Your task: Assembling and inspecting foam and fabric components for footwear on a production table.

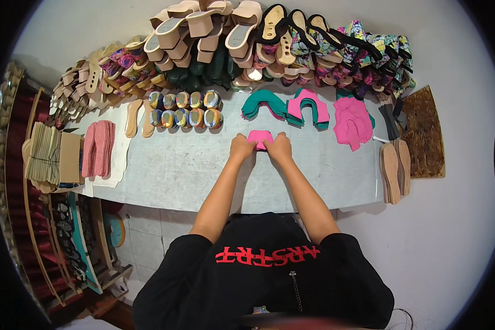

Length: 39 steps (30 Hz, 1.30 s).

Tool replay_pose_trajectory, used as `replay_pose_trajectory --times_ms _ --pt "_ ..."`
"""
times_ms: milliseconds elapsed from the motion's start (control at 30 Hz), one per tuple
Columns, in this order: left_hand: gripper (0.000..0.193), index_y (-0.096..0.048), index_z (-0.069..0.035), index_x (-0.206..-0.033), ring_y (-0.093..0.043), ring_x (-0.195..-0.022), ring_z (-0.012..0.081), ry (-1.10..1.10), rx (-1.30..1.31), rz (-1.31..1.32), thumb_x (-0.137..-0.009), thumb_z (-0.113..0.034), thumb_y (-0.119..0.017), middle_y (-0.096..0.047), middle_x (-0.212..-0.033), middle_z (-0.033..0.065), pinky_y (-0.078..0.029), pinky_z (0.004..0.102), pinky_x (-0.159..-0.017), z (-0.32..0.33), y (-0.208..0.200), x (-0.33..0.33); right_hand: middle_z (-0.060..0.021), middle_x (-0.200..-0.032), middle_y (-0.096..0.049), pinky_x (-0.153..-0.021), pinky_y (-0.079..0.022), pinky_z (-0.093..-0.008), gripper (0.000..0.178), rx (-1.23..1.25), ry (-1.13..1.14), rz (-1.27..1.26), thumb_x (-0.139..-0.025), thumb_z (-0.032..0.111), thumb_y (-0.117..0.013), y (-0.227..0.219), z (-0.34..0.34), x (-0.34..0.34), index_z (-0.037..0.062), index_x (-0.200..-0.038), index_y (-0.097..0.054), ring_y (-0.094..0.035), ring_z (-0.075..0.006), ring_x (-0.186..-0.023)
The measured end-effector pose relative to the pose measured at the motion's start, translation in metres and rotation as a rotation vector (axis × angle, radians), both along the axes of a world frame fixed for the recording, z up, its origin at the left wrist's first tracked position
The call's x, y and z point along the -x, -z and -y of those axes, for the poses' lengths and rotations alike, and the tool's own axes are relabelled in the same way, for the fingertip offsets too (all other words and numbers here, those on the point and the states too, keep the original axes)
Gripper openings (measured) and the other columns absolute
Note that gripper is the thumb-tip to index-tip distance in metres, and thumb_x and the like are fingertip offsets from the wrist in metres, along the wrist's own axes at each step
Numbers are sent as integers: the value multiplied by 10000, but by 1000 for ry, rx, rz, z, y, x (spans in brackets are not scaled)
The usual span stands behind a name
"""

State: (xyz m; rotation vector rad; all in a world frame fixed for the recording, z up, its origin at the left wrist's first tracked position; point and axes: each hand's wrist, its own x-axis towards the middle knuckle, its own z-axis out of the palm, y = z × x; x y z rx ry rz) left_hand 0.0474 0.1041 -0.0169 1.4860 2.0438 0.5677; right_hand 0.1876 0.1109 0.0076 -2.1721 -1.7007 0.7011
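Note:
Both my arms reach forward over the grey tabletop [192, 165]. Between my hands is a small pink cut piece of sheet material [260, 136]. My left hand [242, 147] grips its left side, and my right hand [279, 147] grips its right side, thumbs on the near edge. Just beyond lie a stack of curved green pieces [263, 103] and a stack of pink and green arch-shaped pieces [308, 107]. A looser pile of pink pieces [352, 121] lies to the right of these.
Heeled sandals [247, 30] pile along the back. Rows of round patterned items [182, 118] stand left of centre. Pink soles [98, 148] and a cardboard box [70, 157] sit at the left. Tan insoles [390, 170] and a brown board [425, 137] are at the right edge.

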Motion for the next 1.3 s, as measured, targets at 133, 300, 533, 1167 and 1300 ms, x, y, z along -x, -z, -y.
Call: replay_pose_trajectory --times_ms 133,300,533,1167,1300 --pt "483 -562 103 -857 -579 -867 400 74 215 105 -675 -327 -686 -587 -884 289 -467 414 -751 -10 -1 -1 -277 -933 -587 -757 -472 -440 477 214 -14 -135 -684 347 -655 -4 -6 -2 -66 -909 -578 -581 -393 -890" --pt "480 -587 111 -835 -578 -862 405 99 266 192 -693 -343 -655 -582 -890 302 -466 411 -743 -17 6 -6 -278 -896 -596 -750 -476 -436 455 181 27 -165 -677 345 -645 21 -17 -7 -60 -876 -592 -584 -395 -878" --pt "452 -573 105 -828 -595 -807 366 112 151 232 -698 -317 -667 -594 -837 281 -458 399 -693 -35 -2 -14 -244 -966 -587 -772 -462 -422 474 215 39 -214 -684 373 -660 4 -34 -19 -37 -909 -585 -567 -376 -919" --pt "253 -544 -34 -925 -463 -853 312 359 -480 253 -693 -119 -603 -492 -868 151 -386 395 -732 -19 -56 -191 -124 -1061 -492 -860 -351 -423 322 -505 272 103 -702 123 -615 7 -74 -280 103 -1014 -538 -441 -326 -1018" --pt "170 -581 -13 -842 -516 -614 227 458 -320 432 -733 -144 -584 -545 -752 109 -419 327 -585 -33 -46 -241 -120 -1119 -461 -888 -341 -443 420 -239 198 235 -663 147 -680 9 -92 -305 119 -1051 -523 -427 -339 -1044"
